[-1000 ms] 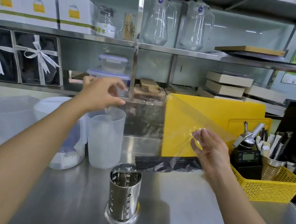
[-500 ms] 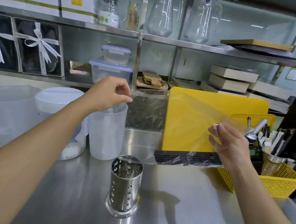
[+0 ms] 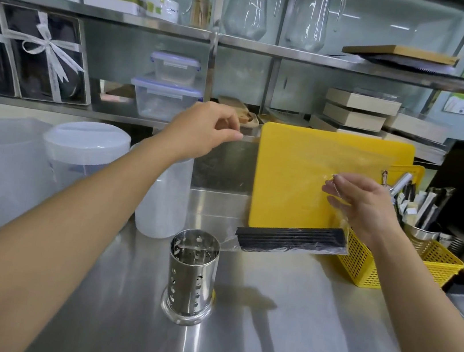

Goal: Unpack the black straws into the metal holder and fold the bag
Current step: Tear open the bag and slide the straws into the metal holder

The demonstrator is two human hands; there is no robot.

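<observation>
Lower centre, the perforated metal holder (image 3: 190, 275) is stood upright on the steel counter (image 3: 276, 333), w/ no straws seen in it. Just beyond, centre-right, the black straws (image 3: 290, 239) are bundled level at the bottom of the clear bag (image 3: 343, 225). One top corner is pinched by the left hand (image 3: 204, 132), mid-frame; the other by the right hand (image 3: 361, 207), in front of the yellow cutting board (image 3: 296, 161). Step in hand, prob.: bag mouth being opened. Next, the mouth is to be parted & the straws drawn out into the holder. The fold comes after.
</observation>
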